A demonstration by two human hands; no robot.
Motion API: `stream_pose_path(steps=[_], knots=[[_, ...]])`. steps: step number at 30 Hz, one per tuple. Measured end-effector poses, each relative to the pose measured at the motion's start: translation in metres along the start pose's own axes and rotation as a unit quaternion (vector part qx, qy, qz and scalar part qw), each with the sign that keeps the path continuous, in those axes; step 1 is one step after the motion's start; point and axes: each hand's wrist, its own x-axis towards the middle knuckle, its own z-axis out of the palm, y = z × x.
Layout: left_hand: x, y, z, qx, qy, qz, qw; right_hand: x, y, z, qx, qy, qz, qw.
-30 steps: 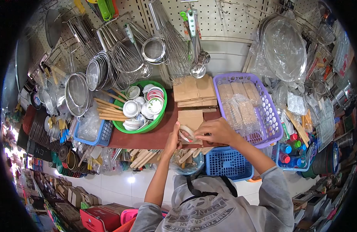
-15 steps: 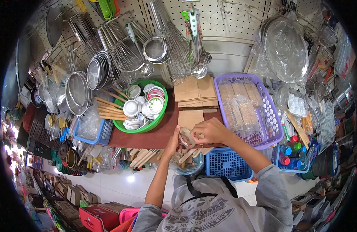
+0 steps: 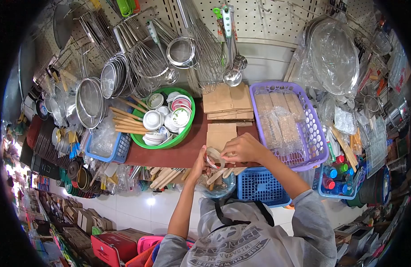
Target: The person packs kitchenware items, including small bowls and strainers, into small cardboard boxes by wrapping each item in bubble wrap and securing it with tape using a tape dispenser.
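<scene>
A roll of clear tape (image 3: 214, 157) is held over the front edge of the red-brown table (image 3: 170, 156). My left hand (image 3: 199, 165) is closed around the roll's left side. At its right side my right hand (image 3: 239, 149) has thumb and fingertips pinched together; whatever lies between them is too small to name. Just beyond the hands lies a single brown cardboard piece (image 3: 221, 135), with a stack of brown cardboard (image 3: 227, 103) behind it.
A green basin (image 3: 190, 121) of small bowls and wooden sticks stands left. Right is a purple basket (image 3: 322, 149) with wrapped packs. A blue crate (image 3: 262, 186) and wooden handles (image 3: 165, 179) lie below the table edge. Whisks and strainers (image 3: 181, 51) hang above.
My right hand's fingertips have moved slightly away from the roll. The shelf and baskets have shifted a little in view as the camera moved.
</scene>
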Motion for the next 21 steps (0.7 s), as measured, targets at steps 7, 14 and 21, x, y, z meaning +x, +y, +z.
stream_pose_path(steps=[7,14,21], knots=[[-0.002,-0.01,-0.007,0.014,-0.013,-0.003,1.0,0.004,-0.003,0.012,-0.001,-0.01,-0.017,1.0],[-0.014,-0.011,-0.002,0.067,0.023,0.012,0.997,0.007,0.0,0.021,0.031,-0.037,0.042,0.998],[-0.039,-0.021,0.0,0.256,0.119,0.274,0.92,0.001,0.003,0.036,0.107,-0.124,0.167,0.972]])
